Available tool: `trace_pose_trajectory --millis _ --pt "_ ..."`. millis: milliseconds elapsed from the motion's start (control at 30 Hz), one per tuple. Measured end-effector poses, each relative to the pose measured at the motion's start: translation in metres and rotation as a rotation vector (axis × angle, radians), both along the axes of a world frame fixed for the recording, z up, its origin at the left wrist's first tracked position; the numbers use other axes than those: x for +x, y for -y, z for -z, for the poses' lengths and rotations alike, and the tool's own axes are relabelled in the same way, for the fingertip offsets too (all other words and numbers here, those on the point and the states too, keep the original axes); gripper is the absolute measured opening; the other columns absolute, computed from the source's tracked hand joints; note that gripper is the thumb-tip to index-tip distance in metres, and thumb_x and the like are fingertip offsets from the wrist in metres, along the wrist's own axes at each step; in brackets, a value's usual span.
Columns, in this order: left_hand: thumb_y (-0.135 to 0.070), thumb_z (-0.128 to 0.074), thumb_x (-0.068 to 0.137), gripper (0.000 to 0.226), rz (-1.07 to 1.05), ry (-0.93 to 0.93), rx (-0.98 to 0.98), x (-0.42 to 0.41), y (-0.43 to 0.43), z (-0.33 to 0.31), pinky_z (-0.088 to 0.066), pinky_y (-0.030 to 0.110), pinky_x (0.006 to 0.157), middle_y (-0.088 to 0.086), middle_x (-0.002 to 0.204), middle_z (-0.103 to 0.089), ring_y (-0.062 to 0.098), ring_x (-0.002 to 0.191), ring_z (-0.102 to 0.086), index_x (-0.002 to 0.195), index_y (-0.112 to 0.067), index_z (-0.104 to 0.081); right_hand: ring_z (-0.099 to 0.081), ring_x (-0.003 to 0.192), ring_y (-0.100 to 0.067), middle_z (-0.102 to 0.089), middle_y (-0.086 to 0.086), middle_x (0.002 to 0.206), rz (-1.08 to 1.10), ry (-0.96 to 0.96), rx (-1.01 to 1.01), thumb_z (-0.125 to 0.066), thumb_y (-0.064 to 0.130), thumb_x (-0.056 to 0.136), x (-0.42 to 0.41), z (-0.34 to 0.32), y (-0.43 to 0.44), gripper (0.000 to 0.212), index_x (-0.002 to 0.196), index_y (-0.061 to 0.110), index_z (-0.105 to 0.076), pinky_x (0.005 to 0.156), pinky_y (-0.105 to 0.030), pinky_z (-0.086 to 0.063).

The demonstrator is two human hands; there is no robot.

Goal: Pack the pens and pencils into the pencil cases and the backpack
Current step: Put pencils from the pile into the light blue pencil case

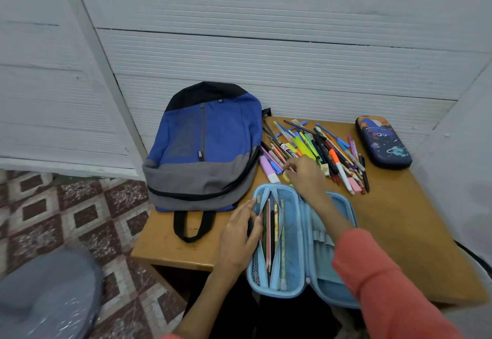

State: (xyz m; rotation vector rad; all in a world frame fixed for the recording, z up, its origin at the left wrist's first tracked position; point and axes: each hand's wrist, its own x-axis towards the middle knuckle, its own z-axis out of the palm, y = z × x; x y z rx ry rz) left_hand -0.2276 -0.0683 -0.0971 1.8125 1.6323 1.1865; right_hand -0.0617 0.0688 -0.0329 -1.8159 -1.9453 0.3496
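Dozens of pens and pencils (pixel 316 149) lie heaped at the back of the worktop (pixel 399 219), between the backpack and a closed case. The right hand (pixel 306 179) is down on the near edge of that heap, its fingers (pixel 291 167) bent onto the pens. Whether they actually grip one cannot be told. Just in front sits the light-blue pencil case (pixel 322 282), spread open at the near edge, and a few packed pencils (pixel 269 232) lie lengthwise in its mesh pocket. The left hand (pixel 237 240) pinches the case's left rim, thumb inside and fingers outside. To the left the blue-and-grey backpack (pixel 207 147) lies flat, touching the heap. Far right, the dark-blue pencil case (pixel 383 141) sits zipped, near the heap but apart.
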Motion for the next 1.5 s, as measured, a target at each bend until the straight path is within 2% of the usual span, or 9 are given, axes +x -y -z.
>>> trace_pose_trajectory --millis 133,367,600,733,1033,1167,1300,1367,1500 --pt "-0.038 -0.042 0.098 0.040 0.006 -0.002 -0.017 0.000 0.000 -0.001 -0.043 0.029 0.104 -0.007 0.135 -0.054 0.000 0.126 -0.046 0.123 -0.010 -0.057 -0.052 0.055 -0.015 -0.065 -0.002 0.079 -0.030 0.058 -0.073 -0.060 0.005 0.090 0.011 -0.003 -0.015 0.018 0.088 0.016 -0.074 0.051 -0.024 -0.040" --pt "-0.037 -0.043 0.098 0.040 0.014 0.022 -0.016 0.000 -0.001 0.000 -0.043 0.032 0.104 -0.005 0.134 -0.055 0.002 0.126 -0.047 0.119 -0.007 -0.058 -0.066 0.094 -0.033 -0.071 -0.016 0.104 0.047 0.078 -0.095 -0.057 -0.003 0.085 0.032 -0.003 -0.026 0.022 0.094 0.008 -0.074 0.083 -0.043 -0.056" --pt "-0.042 -0.040 0.097 0.047 0.010 0.017 -0.026 -0.001 0.000 0.001 -0.043 0.030 0.103 -0.007 0.135 -0.054 -0.001 0.127 -0.046 0.126 -0.009 -0.056 -0.067 0.090 -0.033 -0.071 -0.012 0.107 0.091 0.150 -0.045 -0.053 0.001 0.089 0.028 0.000 -0.019 0.025 0.094 0.009 -0.077 0.075 -0.039 -0.056" --pt "-0.038 -0.042 0.098 0.040 0.012 0.008 -0.026 0.000 -0.001 0.001 -0.044 0.031 0.103 -0.007 0.137 -0.053 -0.001 0.127 -0.046 0.120 -0.009 -0.058 -0.061 0.090 -0.031 -0.055 -0.012 0.114 0.076 0.252 -0.063 -0.058 0.020 0.093 0.021 0.003 -0.017 0.022 0.089 0.007 -0.075 0.064 -0.032 -0.046" --pt "-0.040 -0.040 0.097 0.042 0.008 -0.007 -0.029 0.000 -0.001 0.001 -0.039 0.026 0.107 -0.007 0.139 -0.052 -0.001 0.130 -0.042 0.116 -0.007 -0.059 -0.055 0.105 -0.029 -0.055 -0.010 0.115 0.123 0.345 -0.059 -0.068 0.025 0.087 0.014 0.005 -0.013 0.018 0.088 0.007 -0.073 0.071 -0.036 -0.050" --pt "-0.034 -0.043 0.098 0.035 0.013 -0.006 -0.018 0.000 -0.001 0.000 -0.040 0.026 0.106 -0.006 0.139 -0.052 -0.001 0.129 -0.043 0.113 -0.008 -0.060 -0.052 0.102 -0.023 -0.056 -0.006 0.109 0.156 0.121 0.124 -0.068 0.027 0.084 0.016 0.003 -0.010 0.016 0.086 0.012 -0.071 0.068 -0.036 -0.049" --pt "-0.030 -0.046 0.099 0.034 0.010 -0.002 -0.011 0.000 -0.001 0.000 -0.041 0.027 0.106 -0.006 0.138 -0.053 0.001 0.129 -0.044 0.120 -0.006 -0.058 -0.056 0.072 -0.009 -0.064 -0.004 0.094 0.129 -0.493 0.284 -0.064 0.020 0.088 0.012 -0.021 -0.007 0.003 0.087 0.017 -0.064 0.062 -0.026 -0.043" --pt "-0.031 -0.046 0.099 0.037 0.006 -0.005 -0.007 0.000 0.000 0.001 -0.042 0.029 0.105 -0.006 0.137 -0.053 0.002 0.128 -0.046 0.123 -0.006 -0.057 -0.059 0.067 -0.013 -0.065 -0.003 0.085 0.110 -0.726 0.348 -0.063 0.017 0.091 0.011 -0.038 -0.005 0.005 0.095 0.015 -0.064 0.061 -0.032 -0.049" --pt "-0.029 -0.048 0.099 0.032 -0.007 -0.005 -0.002 0.000 -0.001 0.001 -0.043 0.031 0.103 -0.005 0.138 -0.053 0.003 0.128 -0.047 0.117 -0.005 -0.058 -0.058 0.054 -0.009 -0.063 -0.004 0.076 0.046 -0.944 0.299 -0.061 0.008 0.092 0.007 -0.059 0.008 0.015 0.107 0.005 -0.062 0.047 -0.024 -0.049"
